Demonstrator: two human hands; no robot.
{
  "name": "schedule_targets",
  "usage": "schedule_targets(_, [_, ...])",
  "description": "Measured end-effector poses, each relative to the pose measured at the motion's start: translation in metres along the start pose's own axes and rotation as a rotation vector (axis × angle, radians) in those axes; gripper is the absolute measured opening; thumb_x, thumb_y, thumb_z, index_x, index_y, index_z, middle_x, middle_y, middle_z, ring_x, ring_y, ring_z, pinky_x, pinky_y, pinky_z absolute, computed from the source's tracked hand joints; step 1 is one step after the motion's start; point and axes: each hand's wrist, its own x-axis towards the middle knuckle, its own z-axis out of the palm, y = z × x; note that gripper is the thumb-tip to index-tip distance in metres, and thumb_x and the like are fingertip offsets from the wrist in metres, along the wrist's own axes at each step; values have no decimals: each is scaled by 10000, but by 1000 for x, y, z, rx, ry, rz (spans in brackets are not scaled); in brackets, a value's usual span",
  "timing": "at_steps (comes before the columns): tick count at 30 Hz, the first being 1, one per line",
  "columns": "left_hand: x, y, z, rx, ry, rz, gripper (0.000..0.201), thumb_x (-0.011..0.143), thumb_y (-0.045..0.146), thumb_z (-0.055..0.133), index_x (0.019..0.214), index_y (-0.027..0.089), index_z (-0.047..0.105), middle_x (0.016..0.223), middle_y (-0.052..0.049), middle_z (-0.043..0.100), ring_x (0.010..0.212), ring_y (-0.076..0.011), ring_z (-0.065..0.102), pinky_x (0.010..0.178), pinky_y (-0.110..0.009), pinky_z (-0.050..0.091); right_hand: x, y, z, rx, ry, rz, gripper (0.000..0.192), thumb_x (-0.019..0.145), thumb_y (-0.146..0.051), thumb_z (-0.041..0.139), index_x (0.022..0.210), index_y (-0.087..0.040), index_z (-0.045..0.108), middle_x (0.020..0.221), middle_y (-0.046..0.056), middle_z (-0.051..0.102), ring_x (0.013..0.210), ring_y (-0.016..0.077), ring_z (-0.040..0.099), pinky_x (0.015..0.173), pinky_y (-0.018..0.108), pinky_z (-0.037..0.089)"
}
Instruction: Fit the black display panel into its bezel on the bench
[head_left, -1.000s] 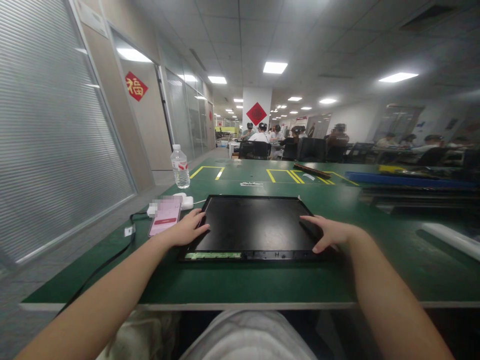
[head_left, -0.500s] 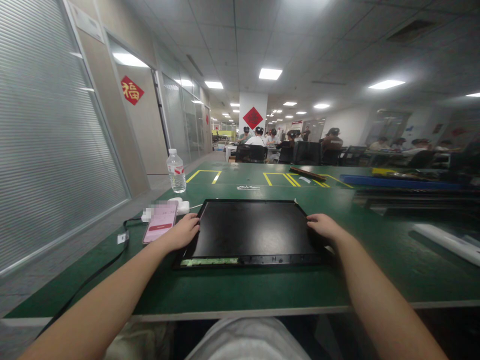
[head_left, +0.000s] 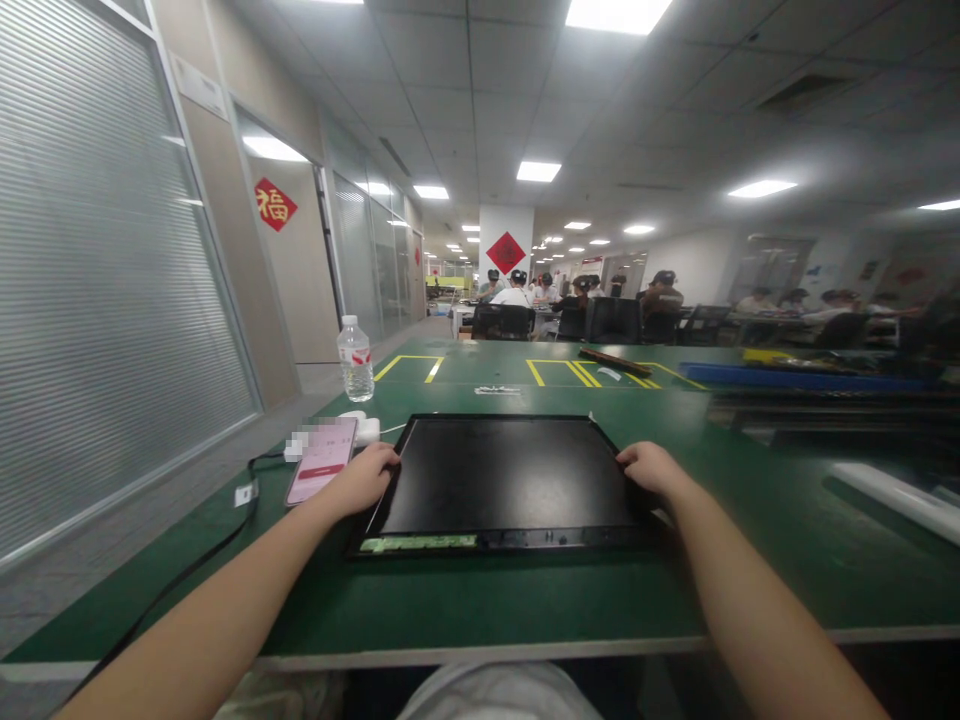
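Note:
A black flat display panel (head_left: pixel 510 480) lies on the green table mat (head_left: pixel 465 590) in front of me, with a thin green circuit strip (head_left: pixel 416 543) along its near edge. My left hand (head_left: pixel 364 478) grips the panel's left edge, fingers curled over the rim. My right hand (head_left: pixel 651 466) grips the right edge the same way. Both forearms reach in from the bottom of the view.
A phone with a pink screen (head_left: pixel 321 474) lies left of the panel beside a white charger (head_left: pixel 360 428) and a black cable (head_left: pixel 187 570). A water bottle (head_left: pixel 355 359) stands further back. Yellow tape marks, a blue tray (head_left: pixel 810 378), white tube (head_left: pixel 896 492). People sit at far tables.
Both hands slid from resting on the panel's face to gripping its left and right edges. The view tilted up slightly.

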Motion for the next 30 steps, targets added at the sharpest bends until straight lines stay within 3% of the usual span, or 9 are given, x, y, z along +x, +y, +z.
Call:
schedule_targets(10, [2,-2,-4,-30,-52,10,426,707,203,427,1008,163,725,1315,-153,647,1245,-288,599,1136,-402,405,1,0,3,24,82,38,405,669,-16,608,985,-174,805,1092,114,749,1061,266,678,929,304,484])
schedule_targets(30, [1,-5,2,-34,10,-14,459,677,233,461,1043,179,733,1305,-131,662,1256,-305,587,1151,-423,387,-6,-8,4,143,99,51,272,660,-75,673,893,-157,787,1002,114,751,979,246,680,859,277,492])
